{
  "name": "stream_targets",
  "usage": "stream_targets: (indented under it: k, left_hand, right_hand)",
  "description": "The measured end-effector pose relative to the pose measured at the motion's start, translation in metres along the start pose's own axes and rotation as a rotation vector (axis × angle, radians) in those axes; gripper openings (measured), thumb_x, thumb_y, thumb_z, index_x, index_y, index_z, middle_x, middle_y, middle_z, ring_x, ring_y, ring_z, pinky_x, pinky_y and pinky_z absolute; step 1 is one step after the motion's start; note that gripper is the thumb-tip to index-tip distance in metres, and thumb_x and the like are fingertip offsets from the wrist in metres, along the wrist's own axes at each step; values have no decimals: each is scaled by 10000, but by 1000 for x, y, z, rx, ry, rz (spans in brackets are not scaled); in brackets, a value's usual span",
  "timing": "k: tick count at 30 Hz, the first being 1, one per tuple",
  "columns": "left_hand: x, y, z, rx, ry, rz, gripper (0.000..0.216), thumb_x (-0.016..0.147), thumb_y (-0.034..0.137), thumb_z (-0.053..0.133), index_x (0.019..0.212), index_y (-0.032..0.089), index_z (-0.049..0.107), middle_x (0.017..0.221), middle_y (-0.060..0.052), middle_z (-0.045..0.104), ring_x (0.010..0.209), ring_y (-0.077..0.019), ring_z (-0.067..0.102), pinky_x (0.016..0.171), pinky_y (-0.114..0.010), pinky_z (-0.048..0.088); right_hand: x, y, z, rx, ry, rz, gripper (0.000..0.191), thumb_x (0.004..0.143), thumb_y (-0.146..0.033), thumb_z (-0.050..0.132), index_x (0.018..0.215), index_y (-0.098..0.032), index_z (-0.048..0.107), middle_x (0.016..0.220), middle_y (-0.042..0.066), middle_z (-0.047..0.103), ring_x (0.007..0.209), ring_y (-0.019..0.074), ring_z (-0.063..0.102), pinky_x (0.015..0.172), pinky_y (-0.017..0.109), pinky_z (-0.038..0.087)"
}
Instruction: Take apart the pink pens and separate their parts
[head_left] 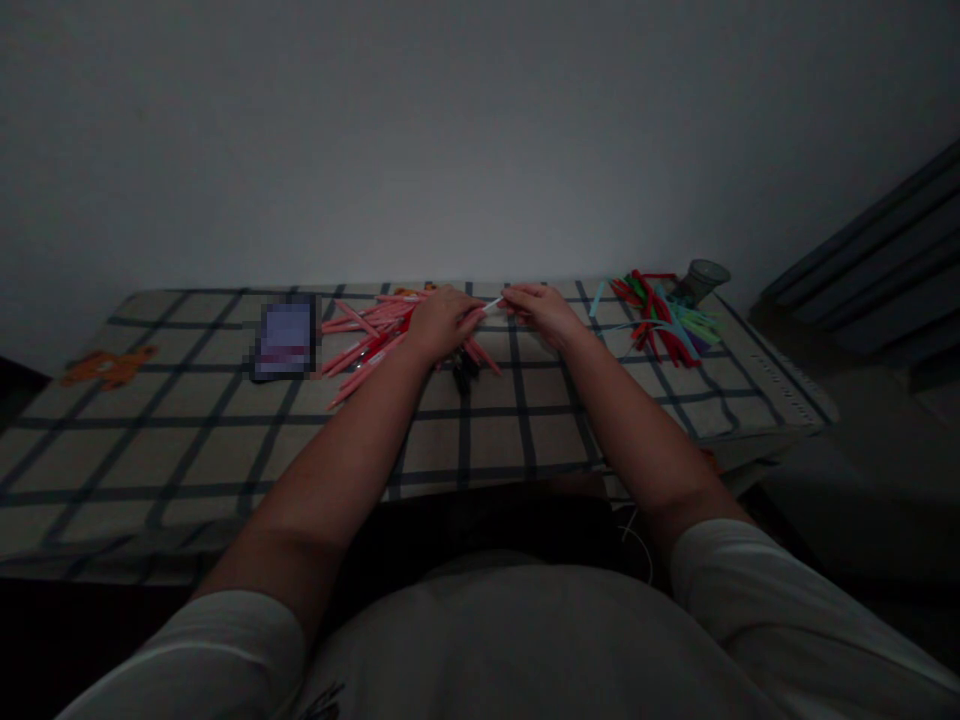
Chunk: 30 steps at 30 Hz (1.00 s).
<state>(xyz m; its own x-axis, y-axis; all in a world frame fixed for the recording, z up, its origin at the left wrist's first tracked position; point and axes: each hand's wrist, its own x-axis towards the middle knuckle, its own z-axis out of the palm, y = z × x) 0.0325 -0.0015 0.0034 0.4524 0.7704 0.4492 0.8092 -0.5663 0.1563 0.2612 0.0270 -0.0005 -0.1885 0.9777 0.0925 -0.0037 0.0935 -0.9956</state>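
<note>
A thin white stick (492, 305) spans the gap between my two hands above the checked tablecloth. My left hand (444, 325) grips its left end, fingers closed. At the other end, the fingertips of my right hand (543, 312) pinch it. Under and to the left of my left hand lies a loose pile of pink pen-like sticks (366, 350). Small black pieces (464, 374) rest just below that hand; their kind is too dark to make out.
On the right lies a heap of red, green, blue and purple strips (664, 325), beside a clear cup (705, 280). A blurred-out phone-like object (285, 338) lies left of the pile. Farther left is an orange item (110, 368). A wall (465, 140) stands behind the table.
</note>
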Motion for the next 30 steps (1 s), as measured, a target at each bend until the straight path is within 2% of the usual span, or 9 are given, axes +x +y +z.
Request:
stream_targets:
  k: [6,10,12,14,16,19,23,30]
  left_hand:
    - [0,-2,2,-6,13,-15,375,1112,392,559,1328,228,818,1174,-118,830,1163,-305,686,1036,-428,513]
    - [0,-3,3,-21,18,-42,379,1115,405,557,1313,224,825,1192,-126,827,1173,-308,676,1026,-430,514]
    - [0,-4,3,-22,21,-40,365,1112,394,564,1305,233,829,1191,-122,829,1170,-306,676,1020,-429,516]
    - [1,-4,3,-22,23,-39,355,1106,386,576,1312,246,829,1183,-115,832,1161,-302,678,1006,-425,520]
    - [1,-4,3,-26,17,-39,359,1105,386,575,1316,244,829,1176,-117,833,1152,-302,680,999,-426,523]
    - [2,-5,4,-43,15,-38,367,1110,383,560,1308,232,829,1180,-121,830,1152,-296,681,1020,-427,526]
    - [1,-5,4,-37,25,-26,359,1106,392,566,1302,243,828,1180,-115,827,1176,-295,679,1037,-428,528]
    - [1,-3,2,-32,2,-46,370,1112,393,569,1321,229,827,1179,-128,822,1188,-313,674,1040,-438,519]
  right_hand:
    - [-5,-7,2,55,13,29,313,866,-504,879,946,-212,803,950,51,834,704,98,648,560,188,441]
    - [-2,-7,-4,-1,120,42,370,935,-582,798,986,-216,779,970,63,827,700,118,660,569,210,466]
    - [2,-3,-11,-154,198,-7,305,978,-510,755,960,-207,782,967,74,822,759,152,694,657,250,527]
    - [6,3,-18,-448,247,-128,191,987,-344,731,898,-189,797,953,89,821,882,202,730,833,310,568]
    - [8,9,-24,-714,196,-207,120,952,-256,748,966,-182,842,1038,114,836,993,254,750,960,372,553]
    - [7,15,-27,-990,93,-205,214,990,-318,737,1052,-171,879,1094,166,839,1025,303,758,960,405,536]
    - [7,17,-27,-1244,26,-219,317,1057,-359,646,1085,-167,897,1120,199,840,1047,326,759,919,400,519]
    - [4,14,-24,-1283,27,-164,385,1080,-427,614,1002,-173,893,1062,203,845,937,310,748,830,391,496]
